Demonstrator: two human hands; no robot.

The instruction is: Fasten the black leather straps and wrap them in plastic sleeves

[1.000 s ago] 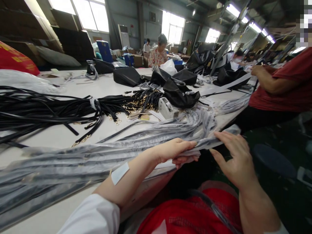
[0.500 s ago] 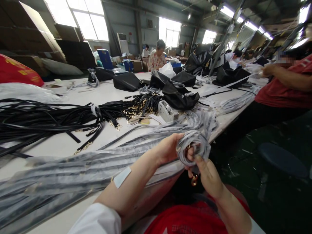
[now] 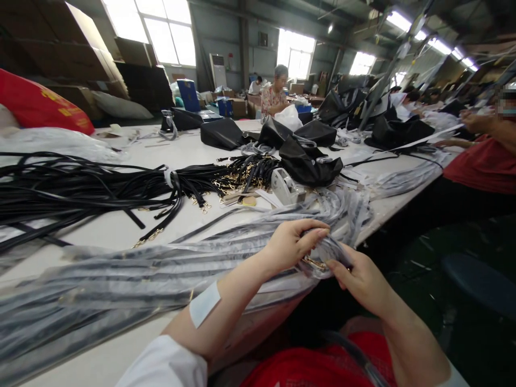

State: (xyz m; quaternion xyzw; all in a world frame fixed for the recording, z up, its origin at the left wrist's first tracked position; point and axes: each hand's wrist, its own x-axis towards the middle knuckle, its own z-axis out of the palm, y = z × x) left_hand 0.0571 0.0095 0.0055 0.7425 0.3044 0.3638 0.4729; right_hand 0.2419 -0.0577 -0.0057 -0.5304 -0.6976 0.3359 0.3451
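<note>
Between my hands is a coiled strap [image 3: 328, 250] in clear plastic wrap, with a gold clasp [image 3: 315, 263] showing inside the loop. My left hand [image 3: 296, 243] grips the coil from the left, fingers over its top and thumb against it. Closed on the coil's right side is my right hand [image 3: 358, 274], its thumb at the lower edge. Below and left of my hands, plastic-wrapped straps [image 3: 161, 279] lie lengthwise along the table. Farther back rests a bundle of black straps [image 3: 92, 185] with gold clasps, tied with a white band.
A grey-white tape dispenser [image 3: 284, 185] stands beyond my hands, beside black bags [image 3: 308, 161]. The white table [image 3: 121, 344] has its edge just in front of me. A co-worker in red [image 3: 486, 161] is at the right, near a dark stool [image 3: 479, 279].
The coil has turned from facing me to lying flatter, and its hanging clasp no longer shows below. My left fingers have moved over the top. The view has shifted slightly.
</note>
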